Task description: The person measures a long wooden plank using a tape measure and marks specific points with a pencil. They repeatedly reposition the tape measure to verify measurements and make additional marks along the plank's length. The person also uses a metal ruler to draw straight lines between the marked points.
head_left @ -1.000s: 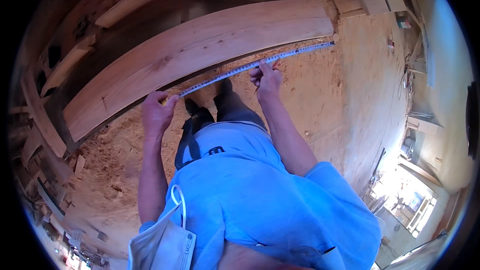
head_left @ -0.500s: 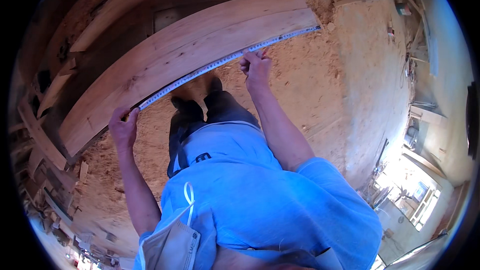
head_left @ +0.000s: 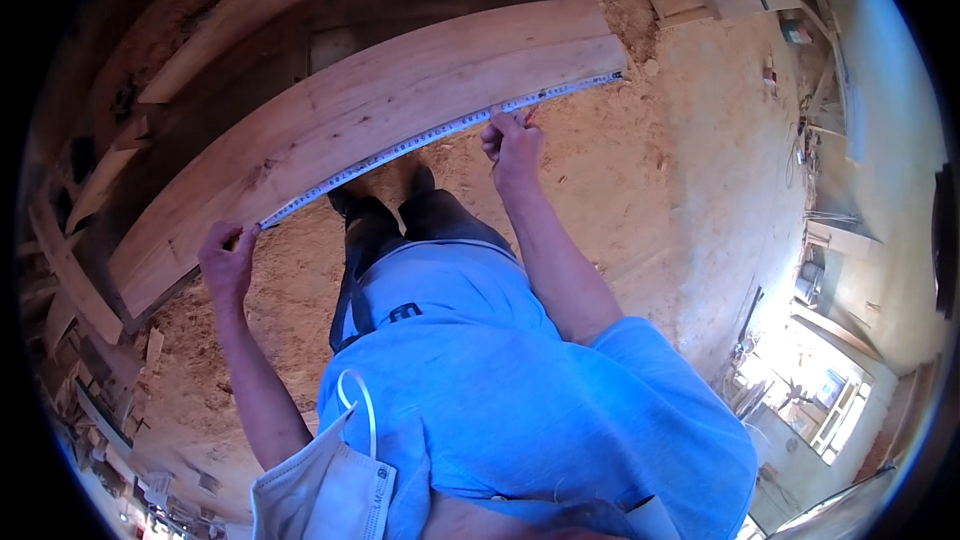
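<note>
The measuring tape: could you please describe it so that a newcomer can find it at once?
Find the wide wooden board rising from the left side toward the top middle. Along its lower edge, from the left hand past the right hand toward the board's right end, runs the measuring tape. Unlike the board, it is a narrow, whitish strip with small dark marks.

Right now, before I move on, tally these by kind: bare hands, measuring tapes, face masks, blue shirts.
Bare hands: 2 (left hand, right hand)
Measuring tape: 1
Face mask: 1
Blue shirt: 1
Total: 5
</note>
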Action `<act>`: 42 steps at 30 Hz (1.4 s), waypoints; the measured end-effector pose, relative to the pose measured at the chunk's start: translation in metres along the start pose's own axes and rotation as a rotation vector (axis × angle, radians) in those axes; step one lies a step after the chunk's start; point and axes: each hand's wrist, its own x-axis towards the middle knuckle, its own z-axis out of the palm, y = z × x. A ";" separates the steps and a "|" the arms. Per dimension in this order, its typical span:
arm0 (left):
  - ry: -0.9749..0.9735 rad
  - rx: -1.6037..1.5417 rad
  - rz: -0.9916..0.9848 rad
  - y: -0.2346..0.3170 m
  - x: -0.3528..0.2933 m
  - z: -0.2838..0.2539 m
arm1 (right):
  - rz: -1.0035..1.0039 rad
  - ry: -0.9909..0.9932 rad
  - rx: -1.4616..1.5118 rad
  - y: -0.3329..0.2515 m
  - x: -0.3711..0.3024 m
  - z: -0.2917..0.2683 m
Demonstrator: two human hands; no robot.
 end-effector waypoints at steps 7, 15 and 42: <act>-0.086 0.065 -0.046 -0.010 0.006 -0.012 | 0.029 0.028 -0.010 0.001 0.006 -0.002; -0.057 0.108 -0.093 0.010 0.012 -0.004 | 0.035 -0.014 -0.001 0.006 -0.006 0.007; 0.038 0.110 -0.068 0.057 0.024 0.025 | 0.061 -0.120 -0.131 0.013 -0.009 0.007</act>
